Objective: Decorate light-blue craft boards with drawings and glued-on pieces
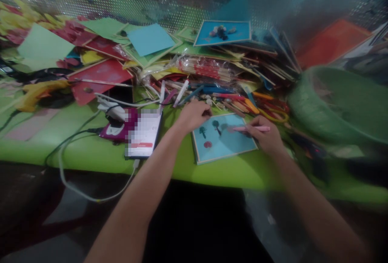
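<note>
A blue card with a pale border lies on the green tabletop in front of me. It bears two dark green tree shapes and a red round shape on its left half. My right hand holds a pink pen, whose tip points left over the upper right of the card. My left hand rests by the card's upper left corner, fingers curled; what they hold, if anything, is hidden.
A phone and a purple power strip with cables lie left. Beyond them is a yellow glue gun. Pens, sticks and coloured cards pile up behind. A green basin stands right; a blue framed picture lies at the back.
</note>
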Tool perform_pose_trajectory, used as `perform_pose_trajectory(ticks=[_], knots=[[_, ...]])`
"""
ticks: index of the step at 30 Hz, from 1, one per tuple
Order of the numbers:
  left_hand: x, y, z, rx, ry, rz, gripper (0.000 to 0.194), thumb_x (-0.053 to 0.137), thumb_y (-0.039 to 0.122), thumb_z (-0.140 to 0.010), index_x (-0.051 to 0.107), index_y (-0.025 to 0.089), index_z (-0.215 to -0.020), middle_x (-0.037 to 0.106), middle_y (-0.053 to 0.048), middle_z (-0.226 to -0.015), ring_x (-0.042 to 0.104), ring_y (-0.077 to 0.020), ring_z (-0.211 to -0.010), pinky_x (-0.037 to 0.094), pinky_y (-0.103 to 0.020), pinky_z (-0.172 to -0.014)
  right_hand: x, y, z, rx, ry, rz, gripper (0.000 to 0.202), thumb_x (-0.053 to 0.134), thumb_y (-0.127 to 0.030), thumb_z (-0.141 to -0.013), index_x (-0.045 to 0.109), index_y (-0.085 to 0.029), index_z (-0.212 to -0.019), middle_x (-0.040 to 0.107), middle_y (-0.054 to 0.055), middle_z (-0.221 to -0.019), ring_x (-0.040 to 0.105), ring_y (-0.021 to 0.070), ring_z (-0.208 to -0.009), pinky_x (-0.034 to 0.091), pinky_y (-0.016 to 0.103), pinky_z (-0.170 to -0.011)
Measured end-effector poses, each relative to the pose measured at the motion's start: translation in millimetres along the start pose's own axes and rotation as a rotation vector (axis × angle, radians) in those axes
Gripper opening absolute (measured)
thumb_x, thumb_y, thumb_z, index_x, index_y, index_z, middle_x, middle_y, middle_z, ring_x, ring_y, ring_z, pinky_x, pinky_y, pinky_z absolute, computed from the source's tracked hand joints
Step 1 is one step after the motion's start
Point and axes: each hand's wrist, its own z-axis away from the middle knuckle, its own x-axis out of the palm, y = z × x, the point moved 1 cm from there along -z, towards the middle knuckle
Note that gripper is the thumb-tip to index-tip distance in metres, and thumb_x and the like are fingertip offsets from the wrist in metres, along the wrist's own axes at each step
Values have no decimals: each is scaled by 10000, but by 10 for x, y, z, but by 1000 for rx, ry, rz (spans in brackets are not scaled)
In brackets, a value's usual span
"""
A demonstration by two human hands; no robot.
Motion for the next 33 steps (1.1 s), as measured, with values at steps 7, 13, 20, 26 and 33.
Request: perform_pose_trajectory(ticks=[7, 13, 20, 26, 33], knots=[[-1, -7, -3, -1, -9, -3, 155, 633, 164, -861, 772, 197, -920, 771, -69, -982, 669, -247, -961, 511, -404, -930, -20, 59, -9, -7, 14, -1, 150, 701, -325, -775, 616, -223, -704, 649, -3, -638, 569, 167, -605, 446, 299, -603], [-7, 0, 1, 2, -7, -18, 163, 634, 163, -852, 777, 197, -921, 775, -73, -995, 668, -256, -972, 514, -407, -925, -21, 60, -11, -9, 56, 22, 179, 707, -345, -794, 613, -228, -698, 658, 6, -661, 593, 188, -654, 464, 317, -638], [-17, 10, -1, 4, -3, -16, 165, 633, 156, -849, 779, 198, -913, 778, -69, -1001, 662, -257, -976, 509, -388, -915, -27, 59, -6, -2, 19, -10, 164, 709, -328, -786, 612, -229, -696, 657, 1, -639, 589, 182, -628, 467, 308, -621], [-22, 16, 0, -6, -14, -18, 175, 628, 158, -848, 781, 193, -927, 779, -67, -1005, 669, -251, -957, 505, -391, -916, -21, 45, 7, 13, 12, -15, 156, 719, -331, -784, 632, -218, -720, 660, 3, -639, 581, 171, -613, 458, 299, -607], [-22, 15, -5, -7, -18, -17, 173, 625, 156, -850, 778, 197, -919, 778, -64, -984, 665, -250, -961, 506, -395, -914, -32, 70, 4, 1, -10, -33, 159, 719, -345, -777, 629, -222, -731, 689, 10, -663, 613, 181, -635, 464, 302, -612]])
